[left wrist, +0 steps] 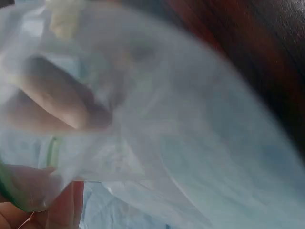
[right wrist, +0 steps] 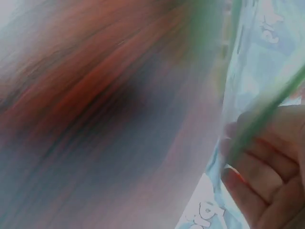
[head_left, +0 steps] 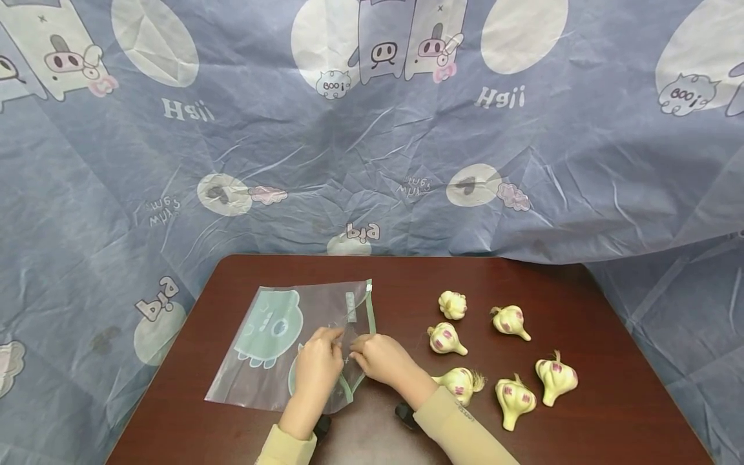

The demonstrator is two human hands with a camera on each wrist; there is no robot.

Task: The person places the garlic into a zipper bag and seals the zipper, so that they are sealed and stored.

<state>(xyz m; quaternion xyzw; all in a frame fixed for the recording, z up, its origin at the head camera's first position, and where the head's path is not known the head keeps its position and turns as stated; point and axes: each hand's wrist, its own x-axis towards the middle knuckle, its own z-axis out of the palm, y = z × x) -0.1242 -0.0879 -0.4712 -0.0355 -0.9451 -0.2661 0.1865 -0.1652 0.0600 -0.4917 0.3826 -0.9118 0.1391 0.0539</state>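
A clear plastic zip bag (head_left: pixel 238 381) with pale green cartoon prints lies on the table, its green-edged mouth (head_left: pixel 371 313) toward the right. My left hand (head_left: pixel 316 365) pinches the bag film near the mouth. Close beside it, my right hand (head_left: pixel 383 358) grips the mouth's edge with curled fingers. In the left wrist view, cloudy bag film (left wrist: pixel 214 119) covers part of the fingers. The right wrist view has the bag's green strip (right wrist: pixel 267 109) running past my right hand (right wrist: pixel 271 176). Both fingertips are partly hidden or blurred.
Several garlic bulbs lie right of the bag, including one at the back (head_left: pixel 452 305) and one at the far right (head_left: pixel 556 378). Another bulb (head_left: pixel 459 384) sits close to my right forearm. A patterned blue cloth (head_left: pixel 372 142) hangs behind the brown table (head_left: pixel 610 420).
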